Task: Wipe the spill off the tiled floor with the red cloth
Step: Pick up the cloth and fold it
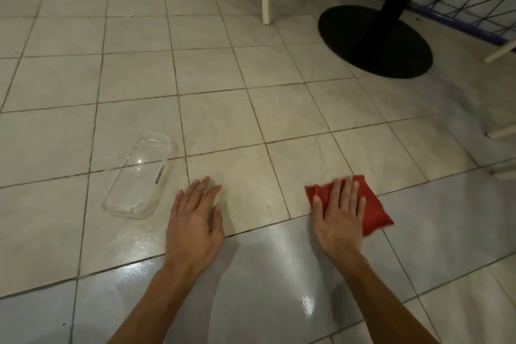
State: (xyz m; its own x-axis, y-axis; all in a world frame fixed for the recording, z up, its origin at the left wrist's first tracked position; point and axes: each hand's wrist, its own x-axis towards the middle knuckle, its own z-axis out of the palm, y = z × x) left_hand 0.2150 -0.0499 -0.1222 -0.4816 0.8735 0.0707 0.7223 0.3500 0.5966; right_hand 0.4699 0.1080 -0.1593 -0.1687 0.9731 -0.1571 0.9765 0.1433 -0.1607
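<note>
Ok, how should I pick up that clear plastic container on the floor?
Come from above with the left hand, which is nearest. The clear plastic container lies flat, long and narrow, so span its short width, fingers on the long side walls.

right hand (339,215) presses flat on the red cloth (374,209); left hand (195,218) flat on the tiled floor (251,120) beside a clear container (138,179).

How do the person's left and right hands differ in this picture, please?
The right hand lies flat on the red cloth, while the left hand rests on the bare tiled floor. The left hand is near the clear container; the right hand is farther from it. Both are open, palm down.
</note>
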